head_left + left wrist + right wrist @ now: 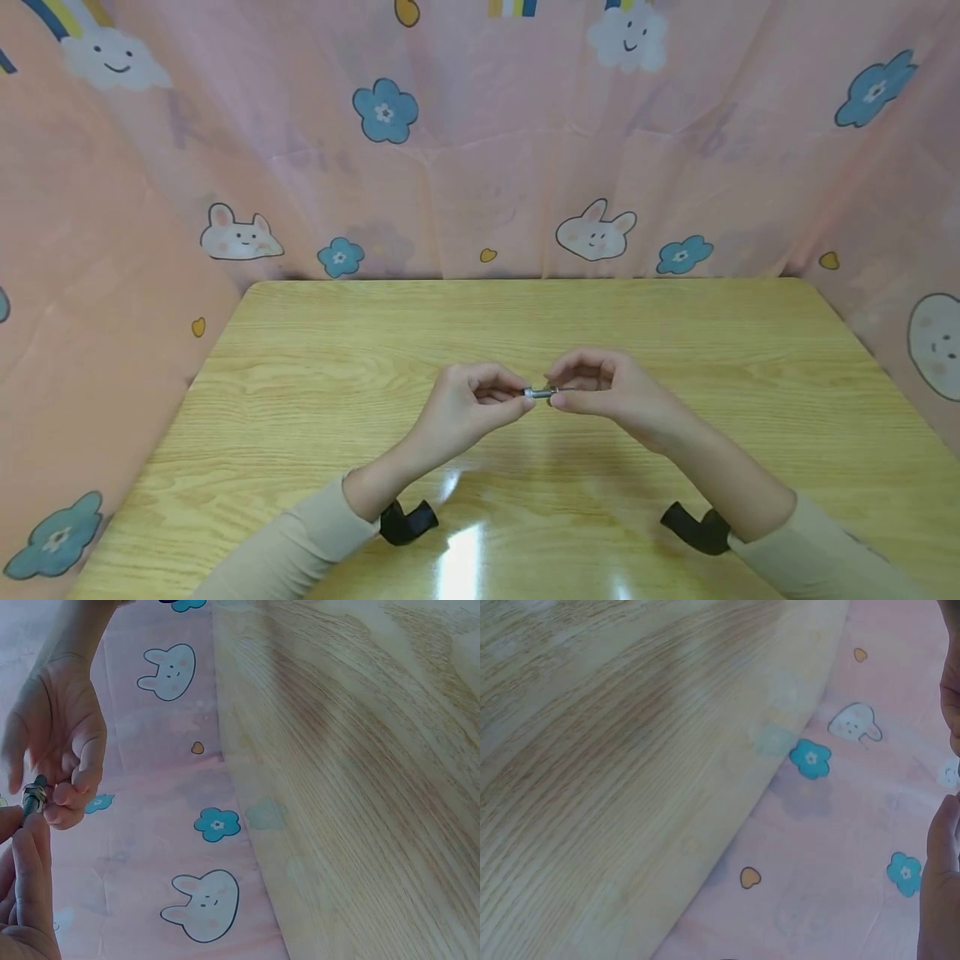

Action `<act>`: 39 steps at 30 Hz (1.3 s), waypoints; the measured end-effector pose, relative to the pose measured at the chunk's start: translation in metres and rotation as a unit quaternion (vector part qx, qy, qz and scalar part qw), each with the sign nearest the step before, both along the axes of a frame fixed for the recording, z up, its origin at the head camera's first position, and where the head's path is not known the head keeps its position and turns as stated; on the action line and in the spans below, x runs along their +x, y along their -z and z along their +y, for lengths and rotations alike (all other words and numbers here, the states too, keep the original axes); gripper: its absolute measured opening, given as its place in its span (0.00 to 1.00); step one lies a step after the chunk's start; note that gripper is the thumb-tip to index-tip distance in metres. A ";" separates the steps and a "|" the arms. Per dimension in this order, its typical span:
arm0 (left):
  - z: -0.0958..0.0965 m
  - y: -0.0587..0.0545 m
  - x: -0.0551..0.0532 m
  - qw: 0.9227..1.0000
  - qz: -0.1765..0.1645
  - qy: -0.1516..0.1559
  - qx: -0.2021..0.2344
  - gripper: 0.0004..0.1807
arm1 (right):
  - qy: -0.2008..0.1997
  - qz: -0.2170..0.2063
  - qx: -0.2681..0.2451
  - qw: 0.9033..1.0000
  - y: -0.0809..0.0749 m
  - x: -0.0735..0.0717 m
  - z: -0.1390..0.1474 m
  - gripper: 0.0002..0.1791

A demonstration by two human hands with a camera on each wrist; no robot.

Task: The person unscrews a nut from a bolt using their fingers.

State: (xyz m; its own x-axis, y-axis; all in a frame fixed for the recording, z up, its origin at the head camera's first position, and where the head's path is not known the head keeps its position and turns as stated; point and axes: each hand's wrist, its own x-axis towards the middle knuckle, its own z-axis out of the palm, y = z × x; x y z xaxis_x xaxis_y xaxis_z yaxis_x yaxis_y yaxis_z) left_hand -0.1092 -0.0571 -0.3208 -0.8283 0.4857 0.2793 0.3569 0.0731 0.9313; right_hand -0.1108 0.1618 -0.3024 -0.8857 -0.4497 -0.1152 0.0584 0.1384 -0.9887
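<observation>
Head: table edge [525,282] beyond bolt [540,393].

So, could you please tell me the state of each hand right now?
Left hand: closed, pinching the bolt.
Right hand: bent fingers at the nut; whether they grip it cannot be told.
</observation>
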 end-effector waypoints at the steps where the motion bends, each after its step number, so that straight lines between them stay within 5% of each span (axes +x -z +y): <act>1: 0.000 0.000 0.000 1.000 -0.001 0.000 0.000 0.06 | 0.000 -0.002 0.000 1.000 0.000 0.000 0.000 0.12; 22: 0.000 0.002 0.000 1.000 0.000 -0.003 0.001 0.05 | -0.001 -0.030 0.012 0.999 -0.002 -0.002 -0.002 0.16; 30: 0.000 0.003 -0.001 1.000 -0.003 -0.003 0.001 0.05 | -0.008 -0.007 -0.004 1.000 0.002 -0.002 0.001 0.13; 39: 0.001 0.006 -0.001 1.000 -0.007 0.000 0.005 0.05 | -0.005 -0.037 0.009 0.999 0.002 -0.003 0.000 0.15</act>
State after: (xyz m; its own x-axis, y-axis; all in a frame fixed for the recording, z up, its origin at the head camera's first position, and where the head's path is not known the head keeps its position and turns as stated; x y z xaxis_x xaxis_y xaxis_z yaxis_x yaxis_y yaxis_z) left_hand -0.1103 -0.0566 -0.3264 -0.8326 0.4822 0.2727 0.3439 0.0641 0.9368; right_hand -0.1136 0.1615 -0.3047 -0.8698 -0.4561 -0.1882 0.1290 0.1579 -0.9790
